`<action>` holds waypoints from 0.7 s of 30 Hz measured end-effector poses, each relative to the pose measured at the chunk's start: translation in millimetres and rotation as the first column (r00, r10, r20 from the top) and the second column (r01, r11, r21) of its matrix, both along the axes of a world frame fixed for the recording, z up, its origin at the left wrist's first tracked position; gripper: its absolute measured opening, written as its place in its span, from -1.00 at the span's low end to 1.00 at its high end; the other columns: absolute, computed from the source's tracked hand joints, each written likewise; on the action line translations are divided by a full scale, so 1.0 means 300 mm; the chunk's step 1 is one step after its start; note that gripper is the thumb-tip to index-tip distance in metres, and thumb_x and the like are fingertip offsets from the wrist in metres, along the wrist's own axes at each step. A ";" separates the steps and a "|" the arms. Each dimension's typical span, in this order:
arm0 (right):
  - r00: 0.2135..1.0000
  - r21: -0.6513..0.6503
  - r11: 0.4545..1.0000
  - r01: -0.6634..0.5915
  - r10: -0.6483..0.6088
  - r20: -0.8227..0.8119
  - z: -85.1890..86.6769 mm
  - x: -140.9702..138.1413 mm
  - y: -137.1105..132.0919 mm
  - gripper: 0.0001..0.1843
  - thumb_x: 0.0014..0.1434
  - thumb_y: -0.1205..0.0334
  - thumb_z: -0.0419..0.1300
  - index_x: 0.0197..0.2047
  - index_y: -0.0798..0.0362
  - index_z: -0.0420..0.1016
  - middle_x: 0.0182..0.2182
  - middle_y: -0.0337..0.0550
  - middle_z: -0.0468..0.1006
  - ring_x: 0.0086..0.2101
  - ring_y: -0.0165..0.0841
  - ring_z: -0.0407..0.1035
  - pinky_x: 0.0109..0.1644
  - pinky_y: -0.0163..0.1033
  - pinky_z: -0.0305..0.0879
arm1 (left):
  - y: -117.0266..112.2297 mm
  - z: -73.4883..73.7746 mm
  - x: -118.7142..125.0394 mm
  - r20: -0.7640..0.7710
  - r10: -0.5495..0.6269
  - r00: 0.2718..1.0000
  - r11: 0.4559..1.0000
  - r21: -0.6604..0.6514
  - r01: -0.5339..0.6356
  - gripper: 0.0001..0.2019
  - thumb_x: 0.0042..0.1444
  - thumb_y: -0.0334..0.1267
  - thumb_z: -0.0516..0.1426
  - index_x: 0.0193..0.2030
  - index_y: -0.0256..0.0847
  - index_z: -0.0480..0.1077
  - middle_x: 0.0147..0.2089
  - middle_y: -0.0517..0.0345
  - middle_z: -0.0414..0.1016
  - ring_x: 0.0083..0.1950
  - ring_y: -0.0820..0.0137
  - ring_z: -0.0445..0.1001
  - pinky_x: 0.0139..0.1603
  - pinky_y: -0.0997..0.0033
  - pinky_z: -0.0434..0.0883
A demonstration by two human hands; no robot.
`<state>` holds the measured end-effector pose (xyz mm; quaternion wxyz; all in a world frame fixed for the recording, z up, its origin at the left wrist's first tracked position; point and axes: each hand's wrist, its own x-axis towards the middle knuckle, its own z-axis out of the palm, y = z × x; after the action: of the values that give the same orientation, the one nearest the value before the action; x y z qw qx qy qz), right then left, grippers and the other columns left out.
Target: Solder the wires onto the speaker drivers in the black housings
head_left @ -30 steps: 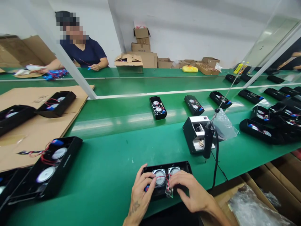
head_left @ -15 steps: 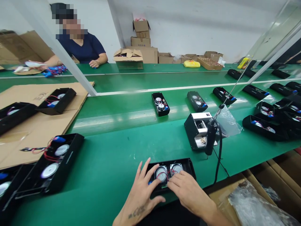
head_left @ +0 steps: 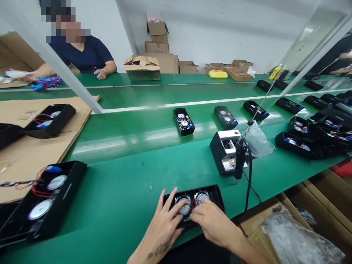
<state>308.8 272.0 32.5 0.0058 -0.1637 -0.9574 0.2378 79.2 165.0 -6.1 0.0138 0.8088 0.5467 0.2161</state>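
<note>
On the green bench right in front of me lies a black speaker housing [head_left: 218,196], its open side up. Two round speaker drivers [head_left: 183,206] sit in it, with red and black wires [head_left: 194,201] between them. My left hand [head_left: 165,223] rests over the housing's left end, fingers spread, thumb and index finger reaching in beside the left driver. Closed at the fingertips, my right hand [head_left: 210,220] works where the wires run beside the drivers. Whatever it pinches is hidden under the fingers. A strip of green circuit board [head_left: 187,219] shows just below the left driver.
A black electric screwdriver [head_left: 240,159] hangs before a small black-and-white machine [head_left: 227,152]. More housings lie left [head_left: 52,198], across the belt [head_left: 183,121] and piled right [head_left: 299,145]. Cardboard boxes with plastic [head_left: 297,234] stand at lower right. Opposite sits a person [head_left: 88,55].
The view has turned slightly right, so the bench things sit further left. My left thumb has drawn in toward the housing. My right fingertips stay at the wires.
</note>
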 end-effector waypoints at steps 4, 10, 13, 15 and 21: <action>0.998 -0.095 0.995 0.043 -0.047 -0.039 -0.011 0.008 0.001 -0.63 0.38 0.57 0.09 0.03 0.02 0.62 -0.05 -0.12 0.76 -0.08 -0.26 0.59 0.21 -0.09 0.30 | 0.006 0.008 -0.005 0.011 -0.013 1.000 1.000 0.006 0.013 -0.71 0.19 0.01 0.45 -0.11 -0.09 0.59 0.36 0.12 0.57 0.69 -0.11 0.04 0.72 -0.33 -0.38; 0.999 -0.105 0.994 0.037 -0.034 0.028 0.053 -0.015 0.012 -0.63 0.36 0.56 0.07 -0.02 0.03 0.64 -0.13 -0.12 0.74 -0.17 -0.25 0.57 0.13 -0.08 0.37 | 0.003 0.020 0.019 -0.095 -0.009 0.995 0.996 -0.087 0.001 -0.75 0.14 -0.15 0.47 -0.09 -0.11 0.61 0.35 0.05 0.56 0.70 -0.25 -0.05 0.64 -0.58 -0.46; 0.998 -0.128 0.990 0.060 -0.060 0.005 0.052 -0.014 -0.013 -0.78 0.37 0.38 0.22 0.04 0.02 0.60 -0.05 -0.10 0.72 -0.03 -0.16 0.57 0.30 0.02 0.33 | 0.005 0.010 0.023 -0.098 -0.033 0.995 0.993 -0.114 0.021 -0.71 0.13 -0.20 0.46 -0.02 -0.09 0.63 0.39 0.07 0.54 0.70 -0.28 -0.10 0.61 -0.62 -0.53; 0.996 -0.125 0.988 0.090 -0.093 -0.017 0.031 -0.014 -0.037 -0.72 0.32 0.30 0.33 0.10 0.02 0.57 0.02 -0.07 0.71 0.09 -0.08 0.54 0.41 0.09 0.24 | 0.012 0.002 0.019 -0.082 -0.051 0.995 0.990 -0.133 0.040 -0.67 0.12 -0.20 0.46 0.02 -0.11 0.63 0.41 0.07 0.52 0.70 -0.33 -0.11 0.61 -0.65 -0.49; 0.992 -0.045 0.997 0.070 -0.065 0.106 0.060 -0.078 0.018 -0.74 0.33 0.47 0.19 0.03 0.08 0.59 -0.15 -0.02 0.74 -0.13 -0.13 0.60 0.18 0.00 0.35 | 0.121 0.054 -0.035 0.101 -0.109 0.989 0.939 -0.317 0.135 -0.73 0.14 -0.16 0.47 -0.02 0.00 0.68 0.36 0.15 0.59 0.67 -0.31 0.04 0.62 -0.63 -0.11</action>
<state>285.5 277.3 50.4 -0.0401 -0.2084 -0.9443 0.2516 68.8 201.4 10.2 0.1818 0.8185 0.5224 0.1552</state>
